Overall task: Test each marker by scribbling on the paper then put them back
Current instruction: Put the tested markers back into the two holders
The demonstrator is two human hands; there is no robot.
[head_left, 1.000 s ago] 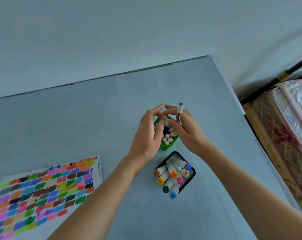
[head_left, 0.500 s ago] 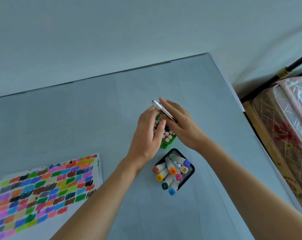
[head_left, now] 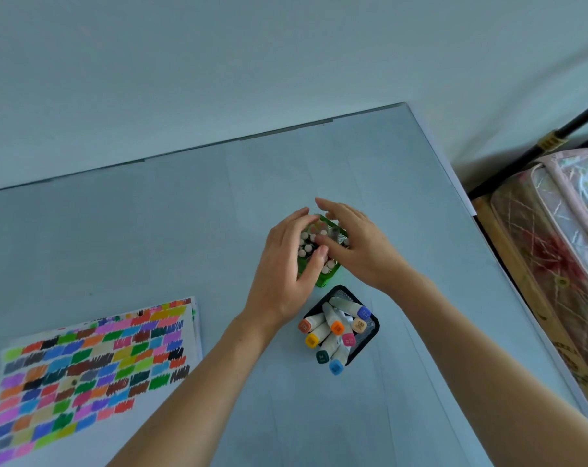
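Tabletop [head_left: 151, 230]: hands [head_left: 285, 264] over green holder [head_left: 322, 281].

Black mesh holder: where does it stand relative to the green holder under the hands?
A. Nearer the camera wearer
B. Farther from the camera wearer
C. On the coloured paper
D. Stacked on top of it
A: the black mesh holder, with its colour-capped markers, stands on the table below the green holder in the head view, nearer the person.

Between your fingers [head_left: 322, 251] sits a green mesh holder [head_left: 322, 279] of white-tipped pens [head_left: 307, 247]. Nearer you, a black mesh cup [head_left: 370, 335] holds markers [head_left: 333, 323] capped orange, yellow, blue, pink and teal. Your paper [head_left: 90, 375] carries rows of multicoloured scribbled blocks on a pale blue-grey worktop [head_left: 151, 230].
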